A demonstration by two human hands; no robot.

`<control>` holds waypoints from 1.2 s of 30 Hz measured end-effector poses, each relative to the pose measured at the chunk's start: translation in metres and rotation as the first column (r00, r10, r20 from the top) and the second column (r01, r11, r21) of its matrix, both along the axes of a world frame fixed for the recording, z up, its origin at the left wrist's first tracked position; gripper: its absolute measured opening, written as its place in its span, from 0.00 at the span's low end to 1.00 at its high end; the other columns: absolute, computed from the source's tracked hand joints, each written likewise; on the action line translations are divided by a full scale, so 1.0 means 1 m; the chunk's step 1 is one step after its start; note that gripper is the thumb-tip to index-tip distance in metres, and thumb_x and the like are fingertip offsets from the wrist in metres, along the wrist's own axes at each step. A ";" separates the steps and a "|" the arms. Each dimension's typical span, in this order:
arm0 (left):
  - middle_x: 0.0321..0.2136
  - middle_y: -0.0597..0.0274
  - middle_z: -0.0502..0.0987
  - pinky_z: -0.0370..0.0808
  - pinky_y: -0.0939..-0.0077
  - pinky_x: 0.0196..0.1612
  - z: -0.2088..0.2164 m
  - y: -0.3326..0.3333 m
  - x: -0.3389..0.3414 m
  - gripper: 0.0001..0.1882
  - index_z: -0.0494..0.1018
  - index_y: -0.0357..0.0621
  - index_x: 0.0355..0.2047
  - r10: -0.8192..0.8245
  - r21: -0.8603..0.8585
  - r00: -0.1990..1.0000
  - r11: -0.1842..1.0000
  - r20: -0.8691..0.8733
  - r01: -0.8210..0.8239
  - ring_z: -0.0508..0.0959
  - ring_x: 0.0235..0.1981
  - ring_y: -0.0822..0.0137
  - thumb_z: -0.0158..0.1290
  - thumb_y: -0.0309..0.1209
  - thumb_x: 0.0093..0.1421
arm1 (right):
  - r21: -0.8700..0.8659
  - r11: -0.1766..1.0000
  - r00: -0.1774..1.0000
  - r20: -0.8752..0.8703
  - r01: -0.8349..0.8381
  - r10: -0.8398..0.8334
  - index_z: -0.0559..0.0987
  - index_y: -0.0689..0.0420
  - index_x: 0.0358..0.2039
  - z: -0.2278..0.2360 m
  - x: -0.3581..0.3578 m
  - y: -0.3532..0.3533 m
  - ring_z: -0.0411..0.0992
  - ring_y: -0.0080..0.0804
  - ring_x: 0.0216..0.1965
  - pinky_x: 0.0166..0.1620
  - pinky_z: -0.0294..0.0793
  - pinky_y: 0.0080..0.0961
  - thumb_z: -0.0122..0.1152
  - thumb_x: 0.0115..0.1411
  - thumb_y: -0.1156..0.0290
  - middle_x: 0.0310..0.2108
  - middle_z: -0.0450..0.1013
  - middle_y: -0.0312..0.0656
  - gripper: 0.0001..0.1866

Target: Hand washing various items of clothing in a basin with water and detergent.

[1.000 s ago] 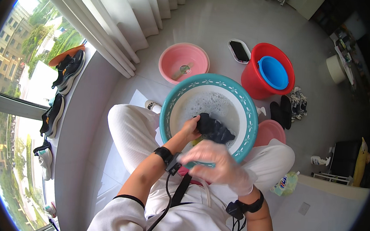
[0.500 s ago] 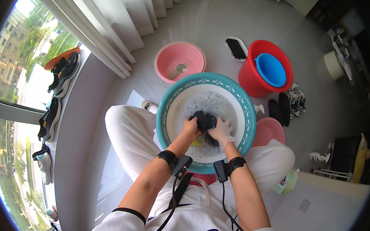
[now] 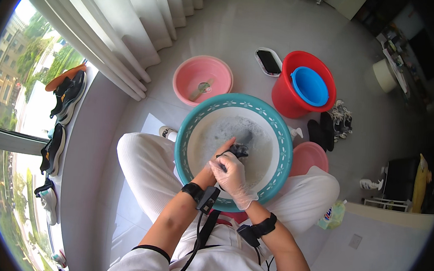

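Note:
A teal-rimmed white basin (image 3: 183, 151) of soapy water stands between my knees. Over the water, my left hand (image 3: 222, 151), bare, is closed around a dark wet item (image 3: 239, 150); whether it is cloth or part of a shoe I cannot make out. My right hand (image 3: 229, 172), in a clear glove, crosses close above the left wrist, its fingers curled around a dark piece that seems to belong to the same item. Beyond the hands, a dark grey patch (image 3: 247, 137) shows among the suds, partly under water.
Past the basin stand pink basins (image 3: 193, 78), a red bucket (image 3: 286, 97) with a blue bucket (image 3: 308, 86) inside, and a phone (image 3: 268, 61) on a white tray. A pink basin (image 3: 311, 158) sits by my right knee. Several shoes (image 3: 54, 149) line the windowsill.
My right hand has drawn back out of the suds toward me and now lies over the left wrist, fingers curled. The dark item between the hands has shifted and shows less.

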State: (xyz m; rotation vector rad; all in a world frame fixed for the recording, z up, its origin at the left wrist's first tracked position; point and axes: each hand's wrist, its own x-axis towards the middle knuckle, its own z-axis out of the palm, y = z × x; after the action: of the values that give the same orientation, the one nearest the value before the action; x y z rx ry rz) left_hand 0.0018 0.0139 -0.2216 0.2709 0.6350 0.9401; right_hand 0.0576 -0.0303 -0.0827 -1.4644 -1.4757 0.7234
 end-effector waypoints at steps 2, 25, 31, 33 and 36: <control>0.27 0.61 0.75 0.74 0.64 0.31 -0.011 0.002 0.000 0.20 0.71 0.45 0.41 -0.027 -0.183 0.990 0.982 0.142 0.053 0.76 0.28 0.64 0.49 0.49 0.60 | 0.070 0.998 0.994 0.110 0.000 -0.008 0.73 0.59 0.21 -0.004 0.003 0.007 0.71 0.46 0.26 0.30 0.71 0.35 0.63 0.52 0.70 0.26 0.71 0.44 0.09; 0.25 0.57 0.77 0.76 0.66 0.30 -0.009 0.029 -0.017 0.20 0.74 0.43 0.32 -0.215 -0.383 0.975 0.898 0.048 0.217 0.78 0.26 0.61 0.47 0.49 0.62 | -0.139 0.983 0.965 -0.217 0.117 -0.146 0.78 0.61 0.24 -0.058 0.010 0.000 0.73 0.37 0.27 0.33 0.71 0.29 0.64 0.52 0.69 0.24 0.73 0.45 0.08; 0.21 0.60 0.75 0.74 0.69 0.23 0.016 0.013 -0.002 0.16 0.72 0.45 0.29 -0.068 -0.262 0.988 0.959 0.140 0.103 0.76 0.20 0.63 0.46 0.44 0.63 | -0.019 0.990 0.990 0.021 0.141 -0.141 0.76 0.59 0.21 -0.005 0.001 -0.006 0.72 0.41 0.25 0.29 0.71 0.31 0.65 0.51 0.73 0.24 0.71 0.44 0.07; 0.25 0.60 0.76 0.75 0.70 0.26 -0.043 0.006 -0.007 0.17 0.72 0.45 0.30 -0.079 -0.114 0.955 0.987 0.285 0.115 0.77 0.24 0.64 0.43 0.45 0.64 | 0.230 0.967 0.962 0.220 0.107 -0.159 0.74 0.58 0.19 -0.008 0.001 0.006 0.72 0.45 0.26 0.27 0.70 0.36 0.64 0.51 0.70 0.24 0.71 0.44 0.10; 0.31 0.60 0.78 0.77 0.70 0.33 0.061 -0.012 0.021 0.16 0.73 0.46 0.34 -0.210 -0.384 0.977 0.899 0.037 0.208 0.78 0.30 0.66 0.39 0.42 0.66 | 0.130 0.974 0.915 0.338 0.185 -0.219 0.73 0.57 0.17 -0.039 0.056 0.025 0.71 0.48 0.26 0.27 0.69 0.39 0.61 0.53 0.65 0.24 0.70 0.46 0.13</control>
State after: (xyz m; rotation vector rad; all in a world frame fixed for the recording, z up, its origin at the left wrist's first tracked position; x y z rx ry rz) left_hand 0.0230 0.0021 -0.1609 -0.0132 0.7654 0.5895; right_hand 0.1136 -0.0056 -0.1222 -1.7038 -1.5659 0.2676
